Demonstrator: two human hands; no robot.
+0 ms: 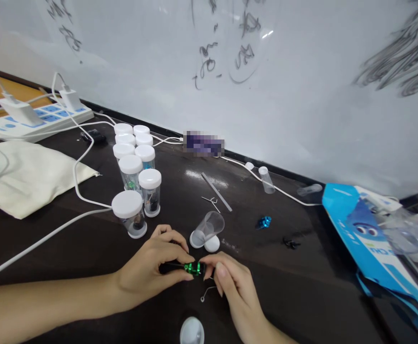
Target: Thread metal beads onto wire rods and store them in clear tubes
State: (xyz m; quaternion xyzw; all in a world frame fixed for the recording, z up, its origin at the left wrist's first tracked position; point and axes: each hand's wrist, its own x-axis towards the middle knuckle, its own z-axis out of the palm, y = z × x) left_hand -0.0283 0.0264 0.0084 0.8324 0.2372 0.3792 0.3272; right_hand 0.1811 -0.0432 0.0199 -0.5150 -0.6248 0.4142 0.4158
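Note:
Between thumb and fingers, my left hand [159, 260] grips a small shiny green and black part [193, 268] whose kind I cannot make out. At its right end, the fingertips of my right hand [232, 286] are pinched together; whether they grip the same part or something else is hidden. A thin metal rod with a small ring at its end [203, 298] shows just below the right fingers. Beyond the hands, an uncapped clear plastic jar [211, 223] leans beside a round white lid [212, 244]. Nearest me stands a white-topped container [192, 330].
Several white-capped clear jars [127, 204] stand in rows at left. A clear strip [216, 192], thin metal pieces [213, 201], a blue metallic part [264, 222] and a black part [291, 243] lie beyond. A blue bag [359, 239] is at right; white cables [76, 167] cross the left.

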